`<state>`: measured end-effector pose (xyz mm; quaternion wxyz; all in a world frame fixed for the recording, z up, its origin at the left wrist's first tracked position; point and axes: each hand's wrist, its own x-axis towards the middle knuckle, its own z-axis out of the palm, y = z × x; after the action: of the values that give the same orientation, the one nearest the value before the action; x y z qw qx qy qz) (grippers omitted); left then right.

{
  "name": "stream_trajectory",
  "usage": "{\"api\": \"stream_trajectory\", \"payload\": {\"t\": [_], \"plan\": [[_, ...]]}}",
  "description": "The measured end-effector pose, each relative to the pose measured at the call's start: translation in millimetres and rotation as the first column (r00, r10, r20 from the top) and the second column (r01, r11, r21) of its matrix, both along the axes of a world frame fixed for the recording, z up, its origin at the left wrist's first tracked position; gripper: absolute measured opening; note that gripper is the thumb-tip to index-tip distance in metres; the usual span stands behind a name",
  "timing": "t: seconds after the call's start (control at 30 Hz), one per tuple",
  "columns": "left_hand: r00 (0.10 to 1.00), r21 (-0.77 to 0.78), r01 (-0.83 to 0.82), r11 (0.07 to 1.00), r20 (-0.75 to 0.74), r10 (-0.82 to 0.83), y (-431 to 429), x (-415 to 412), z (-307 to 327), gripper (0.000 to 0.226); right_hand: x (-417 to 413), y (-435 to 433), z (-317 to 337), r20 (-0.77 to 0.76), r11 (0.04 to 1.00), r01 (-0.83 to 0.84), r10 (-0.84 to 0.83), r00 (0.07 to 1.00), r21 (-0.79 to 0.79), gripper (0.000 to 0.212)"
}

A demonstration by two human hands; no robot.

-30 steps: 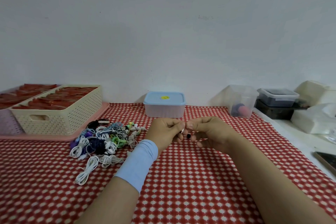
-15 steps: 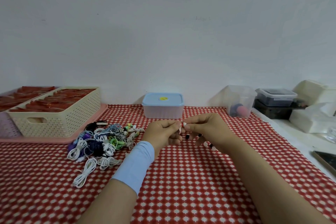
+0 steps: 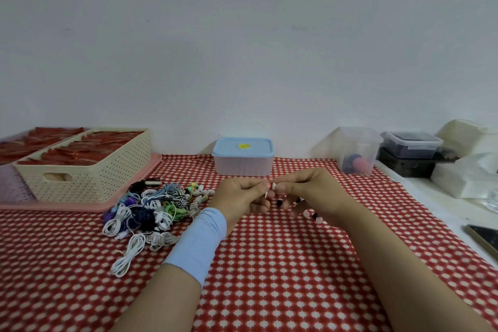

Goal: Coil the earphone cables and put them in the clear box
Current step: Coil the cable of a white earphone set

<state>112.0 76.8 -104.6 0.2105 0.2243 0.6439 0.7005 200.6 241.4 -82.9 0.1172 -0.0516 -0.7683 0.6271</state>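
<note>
My left hand [image 3: 242,198] and my right hand [image 3: 314,197] meet above the middle of the checked cloth, both pinching one small white earphone piece [image 3: 273,186] between thumb and fingers. Its cable is mostly hidden inside the hands. A pile of earphone cables [image 3: 151,210] in white, green, blue and purple lies to the left of my left wrist, some coiled. The clear box [image 3: 358,151], open on top, stands at the back right with a pink and a dark item inside.
A lidded box with a blue lid [image 3: 243,156] sits straight behind my hands. A cream basket [image 3: 89,167] on a pink tray fills the back left. Dark and white containers [image 3: 412,145] and a phone [image 3: 485,237] lie on the white surface at right.
Both hands stayed together at mid-table and shifted slightly; the fingers reworked their pinch on the white earphone piece. The pile and boxes have not moved.
</note>
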Motion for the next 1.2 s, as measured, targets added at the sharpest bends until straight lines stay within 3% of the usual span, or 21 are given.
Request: {"api": "stream_trajectory", "payload": {"t": [0.23,0.6,0.77,1.0,1.2], "plan": [[0.997,-0.027,0.033,0.999,-0.070,-0.034,-0.7,1.3,-0.6,0.013,-1.8,-0.4,-3.0,0.019,1.000,-0.006,0.006,1.000,-0.014,0.012],[0.993,0.065,0.109,0.992,0.042,-0.112,3.5,3.5,-1.6,0.016,-1.0,3.7,-5.7,0.001,0.993,-0.056,0.056,0.998,-0.101,0.013],[0.989,0.100,0.100,0.990,0.098,-0.110,7.8,7.2,-0.6,0.017,-2.4,2.4,-6.4,-0.068,0.995,-0.010,0.003,0.998,-0.104,0.014],[0.998,-0.030,-0.040,0.999,-0.044,0.039,6.0,5.9,1.4,0.013,0.0,4.0,-0.9,-0.087,0.993,0.041,-0.032,0.996,0.109,0.014],[0.981,-0.073,-0.077,0.994,-0.182,0.063,5.9,6.0,0.1,0.009,-2.3,2.6,-3.4,-0.093,0.985,0.092,-0.078,0.993,0.147,0.013]]}}
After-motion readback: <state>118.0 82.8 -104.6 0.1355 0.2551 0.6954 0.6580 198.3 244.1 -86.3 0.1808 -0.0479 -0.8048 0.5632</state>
